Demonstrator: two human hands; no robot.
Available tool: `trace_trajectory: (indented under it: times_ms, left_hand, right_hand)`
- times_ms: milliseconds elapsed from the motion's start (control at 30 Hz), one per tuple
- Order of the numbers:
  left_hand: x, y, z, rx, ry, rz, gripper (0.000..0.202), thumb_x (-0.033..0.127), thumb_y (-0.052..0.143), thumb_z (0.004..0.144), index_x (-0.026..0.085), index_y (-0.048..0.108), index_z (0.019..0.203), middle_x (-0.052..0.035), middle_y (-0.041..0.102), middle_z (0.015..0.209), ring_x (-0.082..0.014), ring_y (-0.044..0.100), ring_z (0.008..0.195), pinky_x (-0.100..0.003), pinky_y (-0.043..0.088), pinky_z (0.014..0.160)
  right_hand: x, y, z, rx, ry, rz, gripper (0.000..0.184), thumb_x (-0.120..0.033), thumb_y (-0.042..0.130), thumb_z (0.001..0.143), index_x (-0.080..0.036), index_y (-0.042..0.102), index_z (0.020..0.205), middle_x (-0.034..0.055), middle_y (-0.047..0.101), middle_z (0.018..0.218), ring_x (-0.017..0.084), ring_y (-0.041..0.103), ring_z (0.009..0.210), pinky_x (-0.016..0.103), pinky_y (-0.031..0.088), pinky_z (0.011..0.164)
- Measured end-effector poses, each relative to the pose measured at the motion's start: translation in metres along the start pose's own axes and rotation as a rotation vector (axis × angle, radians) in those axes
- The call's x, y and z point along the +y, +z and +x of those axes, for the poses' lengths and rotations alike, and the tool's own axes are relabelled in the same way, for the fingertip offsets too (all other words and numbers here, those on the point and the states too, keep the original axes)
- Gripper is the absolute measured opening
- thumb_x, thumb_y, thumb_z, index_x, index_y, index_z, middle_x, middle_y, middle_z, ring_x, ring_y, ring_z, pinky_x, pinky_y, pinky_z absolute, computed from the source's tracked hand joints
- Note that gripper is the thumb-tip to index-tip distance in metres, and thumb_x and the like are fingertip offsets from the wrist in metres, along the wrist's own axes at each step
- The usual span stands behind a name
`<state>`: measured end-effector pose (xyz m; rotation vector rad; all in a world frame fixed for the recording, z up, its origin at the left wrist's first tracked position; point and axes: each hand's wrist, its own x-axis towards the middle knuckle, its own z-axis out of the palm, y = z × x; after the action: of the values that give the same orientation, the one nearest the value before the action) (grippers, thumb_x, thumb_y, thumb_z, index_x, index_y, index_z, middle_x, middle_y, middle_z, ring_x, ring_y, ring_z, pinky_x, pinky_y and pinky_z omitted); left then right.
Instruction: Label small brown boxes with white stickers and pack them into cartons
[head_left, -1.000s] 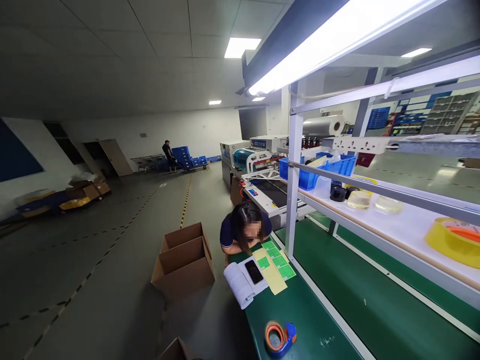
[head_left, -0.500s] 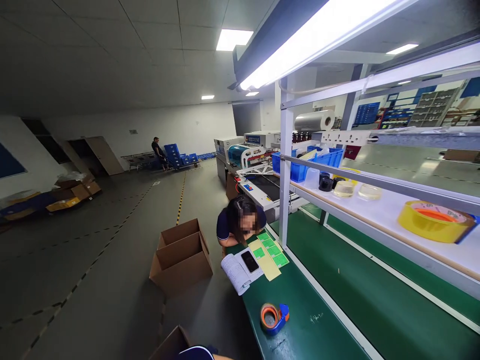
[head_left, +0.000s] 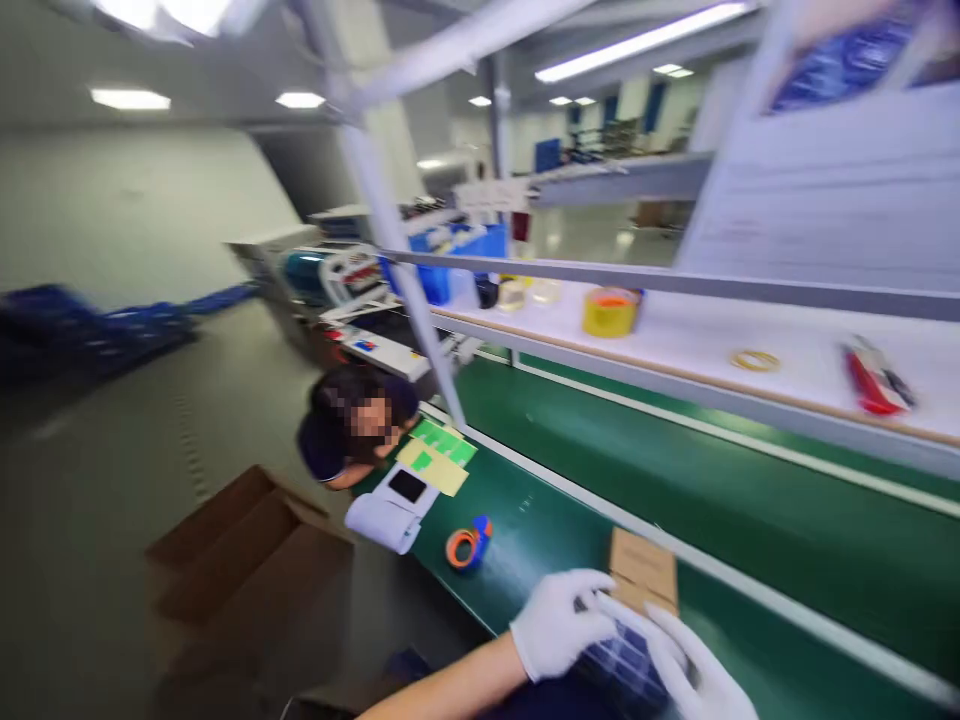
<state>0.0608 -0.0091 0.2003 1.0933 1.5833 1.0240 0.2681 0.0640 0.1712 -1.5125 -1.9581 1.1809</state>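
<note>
**Gloved hands on a dark gridded tray at the near table edge**

Left fingers in a white glove, curled and pressed on the top edge of a dark gridded tray, thumb side hidden under the blur. Left hand low in the view, bare forearm running off toward the bottom edge. Right fingers stretched long and close together, laid flat across the same tray; right hand behind them, also gloved. Whether either hand truly clamps the tray or only rests on it: cannot tell, too smeared by motion.

Tray lying directly beneath both hands, at the near rim of the green table, its far end just beside a small brown cardboard piece. Cardboard piece lying beyond the fingertips, up and slightly right, its long axis roughly away from the body; left fingers nearest to it, almost touching.

Farther left on the table: an orange-and-blue tape dispenser, then an open notebook with a phone on it, then yellow and green label sheets. A seated person leaning on the table end there. On the white shelf above the table: a yellow tape roll and a red tool. Open cardboard boxes on the floor at left.
</note>
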Motion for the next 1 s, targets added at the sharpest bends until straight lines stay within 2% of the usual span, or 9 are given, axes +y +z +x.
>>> trace_trajectory:
  times_ms: [100,200,300,400,467,567,633,833,1000]
  left_hand:
    - [0.017,-0.003,0.004,-0.005,-0.001,0.009,0.052,0.036,0.074,0.081,0.022,0.072,0.132,-0.0041,0.074,0.089,-0.0251,0.067,0.087,-0.04,0.055,0.093]
    - [0.023,-0.004,0.008,-0.049,0.012,0.022,0.056,0.042,0.071,0.087,0.02,0.068,0.138,-0.0019,0.068,0.08,-0.0234,0.065,0.083,-0.037,0.055,0.09]
    - [0.023,-0.002,0.007,-0.104,0.001,0.101,0.057,0.046,0.068,0.091,0.02,0.065,0.141,-0.0004,0.065,0.077,-0.0215,0.063,0.078,-0.035,0.055,0.085]
    - [0.026,0.002,0.009,-0.206,0.023,0.103,0.057,0.043,0.075,0.087,0.022,0.066,0.139,-0.0018,0.071,0.09,-0.0214,0.067,0.087,-0.034,0.055,0.091]
    - [0.032,0.004,0.011,-0.259,0.027,0.073,0.048,0.038,0.078,0.083,0.021,0.072,0.128,-0.0046,0.074,0.101,-0.0228,0.068,0.094,-0.034,0.055,0.093]
    - [0.043,0.007,0.012,-0.302,0.011,0.115,0.026,0.036,0.074,0.084,0.02,0.079,0.104,-0.0055,0.077,0.101,-0.0231,0.069,0.09,-0.032,0.057,0.086]
    - [0.051,0.008,0.012,-0.331,0.025,0.169,0.02,0.035,0.072,0.087,0.021,0.08,0.099,-0.0037,0.077,0.096,-0.0222,0.069,0.087,-0.031,0.056,0.082]
    - [0.066,0.007,0.008,-0.36,0.097,0.238,0.017,0.029,0.069,0.09,0.025,0.081,0.101,-0.0011,0.078,0.098,-0.0211,0.068,0.09,-0.031,0.052,0.085]
    - [0.07,0.004,0.007,-0.386,0.061,0.21,0.016,0.027,0.066,0.092,0.023,0.081,0.097,-0.002,0.079,0.096,-0.02,0.068,0.088,-0.03,0.051,0.084]
  right_hand:
    - [-0.006,-0.01,-0.026,0.014,0.045,0.15,0.046,-0.062,0.058,0.089,-0.034,0.074,0.122,0.0026,0.074,0.128,0.032,0.069,0.121,0.049,0.058,0.107]
    - [-0.024,-0.022,-0.033,0.059,0.015,0.192,0.04,-0.046,0.065,0.087,-0.027,0.073,0.121,0.0062,0.074,0.127,0.031,0.069,0.12,0.048,0.055,0.108]
    - [-0.037,-0.033,-0.039,0.059,0.019,0.208,0.029,-0.037,0.065,0.088,-0.025,0.073,0.113,0.0037,0.076,0.116,0.025,0.071,0.107,0.04,0.056,0.1]
    - [-0.043,-0.039,-0.046,0.042,0.033,0.242,0.019,-0.034,0.062,0.09,-0.025,0.071,0.103,0.0003,0.076,0.101,0.021,0.07,0.091,0.033,0.055,0.086]
    - [-0.043,-0.042,-0.051,0.028,0.036,0.252,0.015,-0.034,0.061,0.091,-0.024,0.07,0.098,-0.0012,0.074,0.093,0.019,0.068,0.084,0.031,0.053,0.08]
    - [-0.043,-0.047,-0.055,0.055,0.02,0.233,0.012,-0.031,0.064,0.089,-0.024,0.069,0.097,-0.0013,0.072,0.093,0.019,0.066,0.085,0.031,0.051,0.081]
    - [-0.044,-0.05,-0.056,0.076,-0.01,0.222,0.011,-0.029,0.066,0.088,-0.024,0.07,0.098,-0.0004,0.072,0.096,0.019,0.065,0.088,0.031,0.05,0.083]
    - [-0.048,-0.054,-0.056,0.017,-0.034,0.273,0.008,-0.027,0.063,0.092,-0.024,0.071,0.091,-0.0003,0.07,0.091,0.018,0.062,0.085,0.03,0.047,0.08]
    - [-0.052,-0.052,-0.054,-0.014,0.016,0.283,0.01,-0.022,0.063,0.089,-0.023,0.064,0.079,-0.003,0.065,0.081,0.015,0.058,0.075,0.029,0.045,0.073]
